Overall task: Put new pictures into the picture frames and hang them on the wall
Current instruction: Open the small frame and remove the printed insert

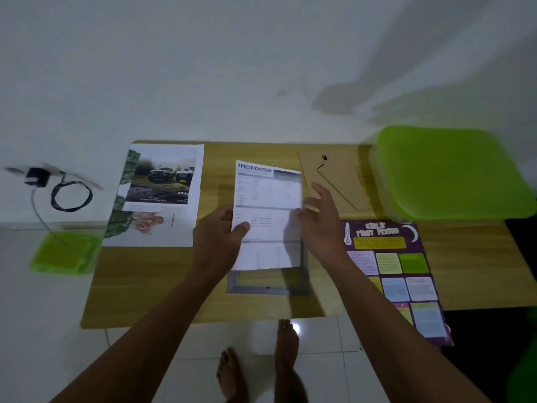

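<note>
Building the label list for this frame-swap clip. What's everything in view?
table: 1, light wood, centre
picture frame: 1, grey, flat on table centre
specification sheet: 1, white, held over the picture frame
backing board: 1, brown, table far side, right of the sheet
floral sheet: 1, white and green, table left
car print: 1, white-bordered, atop floral sheet
poster: 1, purple, table right
large box: 1, lime green, far right
small box: 1, lime green, left of table
charger with cable: 1, black, far left
feet: 2, bare, tiled floor
left hand: 1, pinches sheet's left edge
right hand: 1, fingers straight, by sheet's right edge
</note>
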The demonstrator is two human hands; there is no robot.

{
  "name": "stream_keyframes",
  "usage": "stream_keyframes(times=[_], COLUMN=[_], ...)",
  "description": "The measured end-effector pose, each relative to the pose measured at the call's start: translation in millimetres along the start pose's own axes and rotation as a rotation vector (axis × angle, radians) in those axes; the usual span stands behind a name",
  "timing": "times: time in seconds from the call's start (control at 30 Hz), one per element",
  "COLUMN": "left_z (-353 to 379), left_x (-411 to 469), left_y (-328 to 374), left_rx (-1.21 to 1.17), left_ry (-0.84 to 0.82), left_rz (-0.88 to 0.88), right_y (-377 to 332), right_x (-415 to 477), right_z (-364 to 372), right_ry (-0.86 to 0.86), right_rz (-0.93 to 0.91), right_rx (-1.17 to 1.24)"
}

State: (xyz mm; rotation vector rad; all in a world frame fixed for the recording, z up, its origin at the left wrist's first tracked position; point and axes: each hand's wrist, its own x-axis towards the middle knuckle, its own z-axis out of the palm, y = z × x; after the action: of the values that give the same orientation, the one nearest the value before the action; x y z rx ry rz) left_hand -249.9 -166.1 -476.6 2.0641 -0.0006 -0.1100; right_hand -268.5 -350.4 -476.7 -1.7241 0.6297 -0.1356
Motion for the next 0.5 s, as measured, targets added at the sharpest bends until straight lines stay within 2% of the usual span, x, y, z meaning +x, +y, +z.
stream_keyframes(times=[0.07,0.13,0.2,0.27,0.37,0.43,0.5], left_z=[-5.4,-5.1,-3.0,-3.0,-7.1,-14.3,-20.5], left_x=[-4.2,-10.1,-14.5,-19.0,-30.3,-36.2,-33.4], left_y=[15.4,32.0,47.6,59.4,65.0,67.8,67.0], left_rx=[0.05,0.108,0.228,0.291,0.289,0.24,0.187], left_ry=[0.081,0.105,0.077,0.034,-0.038,0.013,0.102], left_rz=[0.205,0.394,0.483,0.506,0.524,0.477,0.379], right_y=[-18.2,-39.2,-60.9,-73.1,-79.8,-81.5,-81.5], right_x=[-7.7,-17.2,-25.6,-28.2,-32.0,-36.4,-42.6], right_z=[5.8,12.0,15.0,14.8,3.5,-12.1,-30.4], right_ry=[0.01,-0.081,-0.137,-0.112,0.016,0.056,0.025], right_rz=[-0.086,-0.133,-0.144,-0.165,-0.212,-0.22,-0.21], right_rx=[-0.103,-0.104,-0.083,-0.1,-0.182,-0.167,-0.114])
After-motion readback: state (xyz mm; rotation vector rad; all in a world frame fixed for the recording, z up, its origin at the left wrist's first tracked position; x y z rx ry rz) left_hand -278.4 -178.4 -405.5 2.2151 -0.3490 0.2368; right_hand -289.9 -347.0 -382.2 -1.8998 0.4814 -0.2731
